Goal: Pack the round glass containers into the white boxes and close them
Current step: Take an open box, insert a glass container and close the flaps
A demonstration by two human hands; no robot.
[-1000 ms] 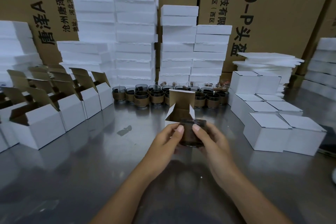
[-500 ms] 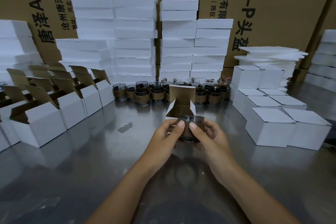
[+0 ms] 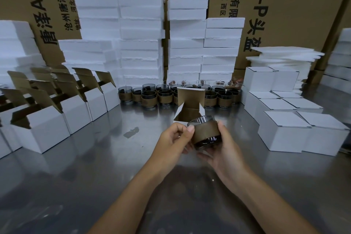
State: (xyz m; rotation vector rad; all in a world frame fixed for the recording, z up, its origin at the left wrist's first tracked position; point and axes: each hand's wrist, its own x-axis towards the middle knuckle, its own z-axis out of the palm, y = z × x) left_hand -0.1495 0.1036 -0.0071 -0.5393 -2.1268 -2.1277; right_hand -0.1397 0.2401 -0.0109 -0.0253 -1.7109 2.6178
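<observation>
**packer_q:** so what does the glass container actually look like up close?

**benchwatch:** round, dark smoky glass, with a brown paper band wrapped round the middle (only the rim and the shiny base peek out). It's tilted, mouth pointing up and away toward the open white box.

**packer_q:** and where is it compared to the hands?

**benchwatch:** right between them, held up off the steel table, just in front of that box and not inside it. The left hand has its fingers curled, with the thumb on the band's left edge. The right hand cups it from the right, thumb up the side and fingers curled under the base. The box's flaps are open and its lid stands upright. More banded containers sit in rows behind the box, and closed boxes are off to the right.
</observation>
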